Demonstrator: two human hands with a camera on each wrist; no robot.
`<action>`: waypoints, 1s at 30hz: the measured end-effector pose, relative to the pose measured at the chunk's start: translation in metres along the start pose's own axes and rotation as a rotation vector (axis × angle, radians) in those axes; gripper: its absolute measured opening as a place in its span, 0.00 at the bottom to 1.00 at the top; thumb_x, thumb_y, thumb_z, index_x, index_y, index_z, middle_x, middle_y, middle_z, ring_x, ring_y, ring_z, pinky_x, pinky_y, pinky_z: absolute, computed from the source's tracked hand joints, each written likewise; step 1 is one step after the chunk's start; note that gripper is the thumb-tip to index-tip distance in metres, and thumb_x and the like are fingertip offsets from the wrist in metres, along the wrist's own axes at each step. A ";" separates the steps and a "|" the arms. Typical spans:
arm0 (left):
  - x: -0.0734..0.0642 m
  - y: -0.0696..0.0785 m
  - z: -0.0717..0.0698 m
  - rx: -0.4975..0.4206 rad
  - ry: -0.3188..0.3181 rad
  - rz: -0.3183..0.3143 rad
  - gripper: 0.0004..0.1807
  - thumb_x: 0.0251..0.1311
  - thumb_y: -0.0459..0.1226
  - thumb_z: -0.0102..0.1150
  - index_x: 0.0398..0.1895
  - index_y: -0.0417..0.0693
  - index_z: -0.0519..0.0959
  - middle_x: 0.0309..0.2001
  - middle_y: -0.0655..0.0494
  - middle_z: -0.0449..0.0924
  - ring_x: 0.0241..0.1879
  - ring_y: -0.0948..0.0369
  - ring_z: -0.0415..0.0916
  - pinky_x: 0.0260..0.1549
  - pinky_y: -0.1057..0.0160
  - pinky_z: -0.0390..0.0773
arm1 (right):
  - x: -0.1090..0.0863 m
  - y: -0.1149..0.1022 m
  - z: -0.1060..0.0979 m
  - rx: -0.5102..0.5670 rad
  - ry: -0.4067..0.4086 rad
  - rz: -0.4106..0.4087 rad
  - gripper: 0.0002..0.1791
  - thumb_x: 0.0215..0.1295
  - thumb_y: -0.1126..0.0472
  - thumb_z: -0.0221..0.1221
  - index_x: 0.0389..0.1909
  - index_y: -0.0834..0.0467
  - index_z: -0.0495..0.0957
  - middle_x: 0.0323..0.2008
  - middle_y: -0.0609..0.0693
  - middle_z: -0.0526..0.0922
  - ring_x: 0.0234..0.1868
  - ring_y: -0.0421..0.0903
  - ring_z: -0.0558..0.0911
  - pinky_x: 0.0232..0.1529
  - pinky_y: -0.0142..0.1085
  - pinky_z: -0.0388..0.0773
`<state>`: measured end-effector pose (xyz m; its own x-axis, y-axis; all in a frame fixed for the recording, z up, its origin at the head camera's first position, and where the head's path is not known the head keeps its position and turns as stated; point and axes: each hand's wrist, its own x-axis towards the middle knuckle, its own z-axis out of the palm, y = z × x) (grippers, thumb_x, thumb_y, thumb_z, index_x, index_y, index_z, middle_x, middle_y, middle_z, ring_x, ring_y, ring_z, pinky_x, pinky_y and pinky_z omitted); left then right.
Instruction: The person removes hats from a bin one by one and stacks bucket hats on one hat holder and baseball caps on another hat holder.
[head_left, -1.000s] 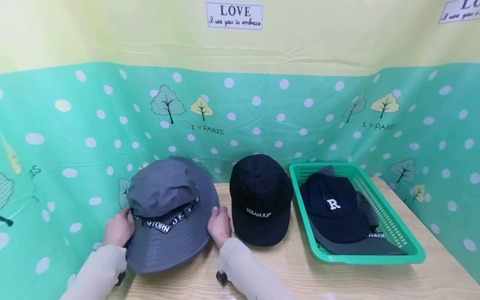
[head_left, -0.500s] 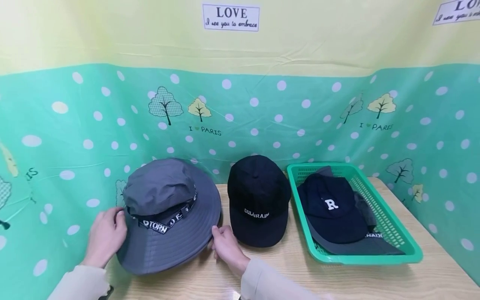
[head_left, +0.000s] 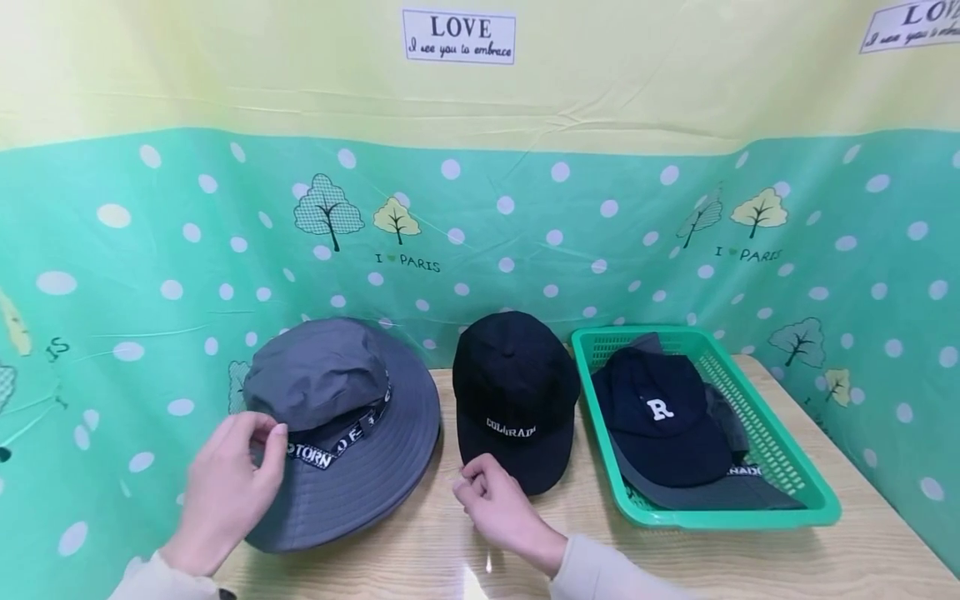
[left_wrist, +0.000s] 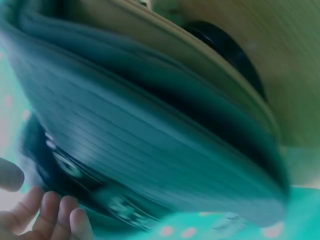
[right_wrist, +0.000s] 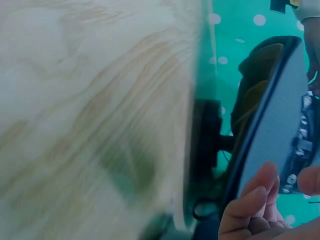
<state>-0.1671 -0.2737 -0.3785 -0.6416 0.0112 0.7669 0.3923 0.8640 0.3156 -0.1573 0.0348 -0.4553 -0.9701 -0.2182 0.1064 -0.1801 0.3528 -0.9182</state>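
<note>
The grey bucket hat point(head_left: 318, 375) with a lettered band stands crown up at the left, its wide brim facing me. My left hand point(head_left: 232, 483) is over its left brim, fingers bent loosely; in the left wrist view the thumb and fingers are apart beside the band, with nothing between them. A black baseball cap point(head_left: 513, 392) with white lettering stands to the hat's right. My right hand point(head_left: 502, 508) overlaps the front of that cap's visor, fingers loosely curled and holding nothing. The right wrist view shows these fingers point(right_wrist: 255, 200) overlapping the hat's brim point(right_wrist: 270, 130).
A green plastic basket point(head_left: 821, 500) stands on the right of the wooden table point(head_left: 420, 567). In it a navy cap point(head_left: 660, 425) with a white R lies on a grey visored hat point(head_left: 765, 493). A dotted green cloth point(head_left: 510, 233) hangs behind and at both sides.
Both hands have let go of the bucket hat's brim. The right hand has moved right, to the black cap's visor; the left has shifted over the brim. The hat stays at the left.
</note>
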 end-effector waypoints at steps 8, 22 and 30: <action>0.005 0.037 0.005 -0.023 -0.023 0.146 0.04 0.51 0.34 0.61 0.30 0.45 0.76 0.29 0.57 0.74 0.28 0.62 0.72 0.27 0.68 0.69 | -0.018 -0.004 -0.041 -0.034 -0.041 -0.045 0.09 0.66 0.59 0.57 0.38 0.60 0.71 0.23 0.43 0.74 0.18 0.36 0.74 0.22 0.30 0.72; 0.008 0.079 0.031 -0.098 -0.173 0.221 0.04 0.55 0.36 0.62 0.32 0.51 0.76 0.31 0.62 0.73 0.28 0.66 0.72 0.24 0.63 0.74 | -0.034 -0.022 -0.107 -0.267 -0.058 -0.068 0.08 0.68 0.54 0.56 0.41 0.54 0.73 0.25 0.42 0.75 0.22 0.37 0.73 0.25 0.32 0.72; 0.015 0.105 0.051 -0.123 -0.237 0.285 0.03 0.57 0.39 0.60 0.33 0.52 0.76 0.30 0.63 0.70 0.28 0.65 0.69 0.26 0.61 0.74 | -0.031 -0.023 -0.154 -0.423 0.022 -0.103 0.03 0.67 0.56 0.57 0.34 0.49 0.76 0.24 0.39 0.76 0.25 0.36 0.74 0.28 0.31 0.72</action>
<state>-0.1694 -0.1568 -0.3619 -0.6245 0.3706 0.6875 0.6438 0.7427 0.1844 -0.1484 0.1735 -0.3789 -0.9460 -0.2538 0.2014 -0.3223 0.6729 -0.6658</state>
